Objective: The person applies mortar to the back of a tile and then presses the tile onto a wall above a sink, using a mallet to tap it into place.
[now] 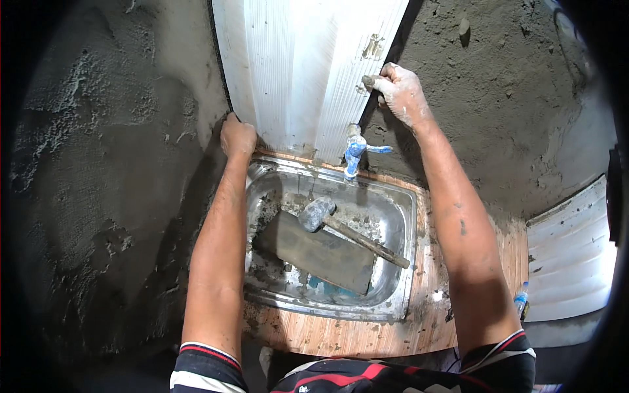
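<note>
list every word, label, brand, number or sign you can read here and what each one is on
No text is readable in this view.
Dark shirt with red and white stripes: a small pale mark at the lower edge, too small to make out.
Clear bottle with blue cap and label: any print is too small to read.
White ribbed panel, metal sink, blue tap, hammer: no lettering seen.

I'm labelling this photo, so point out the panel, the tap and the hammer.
Panel (301, 75): head view, on its ribbed white face.
Tap (354, 155): head view, on its blue-and-white body.
Hammer (357, 237): head view, on its handle.
</note>
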Tool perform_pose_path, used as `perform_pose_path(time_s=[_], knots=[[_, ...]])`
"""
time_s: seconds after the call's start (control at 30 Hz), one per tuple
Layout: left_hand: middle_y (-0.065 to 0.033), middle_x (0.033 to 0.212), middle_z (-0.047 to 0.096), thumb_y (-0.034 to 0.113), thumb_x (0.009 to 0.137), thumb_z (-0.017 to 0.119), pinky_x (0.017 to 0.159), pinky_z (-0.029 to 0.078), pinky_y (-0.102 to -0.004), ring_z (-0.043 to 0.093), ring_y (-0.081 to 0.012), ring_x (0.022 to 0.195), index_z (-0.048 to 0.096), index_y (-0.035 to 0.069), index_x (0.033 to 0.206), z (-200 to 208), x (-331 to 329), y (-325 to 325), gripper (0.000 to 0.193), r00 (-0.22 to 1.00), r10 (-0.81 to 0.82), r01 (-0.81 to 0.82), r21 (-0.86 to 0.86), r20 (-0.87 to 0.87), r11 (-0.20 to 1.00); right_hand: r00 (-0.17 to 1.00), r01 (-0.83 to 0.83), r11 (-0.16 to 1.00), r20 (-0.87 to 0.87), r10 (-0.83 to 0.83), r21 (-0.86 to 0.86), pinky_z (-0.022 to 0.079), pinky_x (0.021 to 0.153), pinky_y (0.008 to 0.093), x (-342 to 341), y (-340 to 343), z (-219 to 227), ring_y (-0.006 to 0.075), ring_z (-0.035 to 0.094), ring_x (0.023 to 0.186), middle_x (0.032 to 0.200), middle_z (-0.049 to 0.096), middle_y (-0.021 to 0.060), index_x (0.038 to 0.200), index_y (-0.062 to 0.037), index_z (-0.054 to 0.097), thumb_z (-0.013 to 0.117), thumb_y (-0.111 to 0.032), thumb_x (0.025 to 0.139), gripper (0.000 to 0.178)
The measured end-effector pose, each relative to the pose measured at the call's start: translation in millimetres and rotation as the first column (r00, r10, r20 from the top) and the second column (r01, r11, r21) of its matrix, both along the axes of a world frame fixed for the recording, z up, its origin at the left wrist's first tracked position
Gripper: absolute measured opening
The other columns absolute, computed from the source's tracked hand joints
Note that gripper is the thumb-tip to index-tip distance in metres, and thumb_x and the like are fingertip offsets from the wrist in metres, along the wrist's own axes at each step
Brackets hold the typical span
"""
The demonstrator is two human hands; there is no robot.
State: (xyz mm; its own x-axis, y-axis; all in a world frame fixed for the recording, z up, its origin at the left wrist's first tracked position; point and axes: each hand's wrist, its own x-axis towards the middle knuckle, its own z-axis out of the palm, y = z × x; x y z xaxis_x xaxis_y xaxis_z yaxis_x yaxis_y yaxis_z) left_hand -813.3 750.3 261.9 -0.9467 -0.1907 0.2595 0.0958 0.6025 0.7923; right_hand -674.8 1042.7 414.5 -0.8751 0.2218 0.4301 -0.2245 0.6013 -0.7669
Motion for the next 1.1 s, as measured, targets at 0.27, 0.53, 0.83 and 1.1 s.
perform_pose_path(time_s=[0.27,0.53,0.83,1.1], knots=[[-0.0227,0.125,0.069,0.011,0.087,0.056,0.101,0.049,-0.0484,0.063,-0.0421,0.12,0.064,0.005,0.125,4,1,-1,0.04,0.997,0.018,-0.009,-0.107,0.076,0.994,0.996,0.036,0.999,0.076,-0.036,0.003,0.052,0.058,0.028,-1,-5,4,0.0109,0.062,0.063,0.083,0.07,0.0075,0.103,0.0033,0.07,0.074,-0.022,0.09,0.029],[-0.026,0.129,0.067,0.004,0.082,0.053,0.104,0.047,-0.0417,0.062,-0.0409,0.124,0.061,-0.002,0.133,1,-10,-24,0.052,0.974,-0.193,0.184,0.085,0.118,0.979,0.992,0.06,0.997,0.113,-0.064,0.044,0.049,0.05,0.0235,-3,-1,3,0.0069,0.062,0.063,0.081,0.068,0.0029,0.097,-0.0016,0.068,0.073,-0.03,0.094,0.029],[-0.0283,0.139,0.06,0.018,0.09,0.065,0.114,0.044,-0.0436,0.058,-0.0358,0.132,0.048,-0.007,0.148,163,53,-23,0.066,0.924,-0.297,0.272,-0.13,-0.242,0.953,0.987,0.164,0.984,-0.014,-0.163,0.063,0.057,0.069,0.0317,102,12,1,0.0146,0.068,0.074,0.091,0.074,0.0104,0.113,0.0012,0.07,0.068,-0.029,0.096,0.035],[-0.0282,0.151,0.044,0.024,0.083,0.08,0.114,0.042,-0.0494,0.045,-0.045,0.138,0.045,0.002,0.147,327,71,-9,0.077,0.369,-0.205,-0.303,-0.326,-0.906,0.896,0.49,-0.429,0.787,0.846,-0.21,0.444,0.05,0.104,0.0463,189,-14,-209,0.0383,0.064,0.118,0.126,0.066,0.0262,0.123,0.0022,0.064,0.068,-0.046,0.092,0.057]])
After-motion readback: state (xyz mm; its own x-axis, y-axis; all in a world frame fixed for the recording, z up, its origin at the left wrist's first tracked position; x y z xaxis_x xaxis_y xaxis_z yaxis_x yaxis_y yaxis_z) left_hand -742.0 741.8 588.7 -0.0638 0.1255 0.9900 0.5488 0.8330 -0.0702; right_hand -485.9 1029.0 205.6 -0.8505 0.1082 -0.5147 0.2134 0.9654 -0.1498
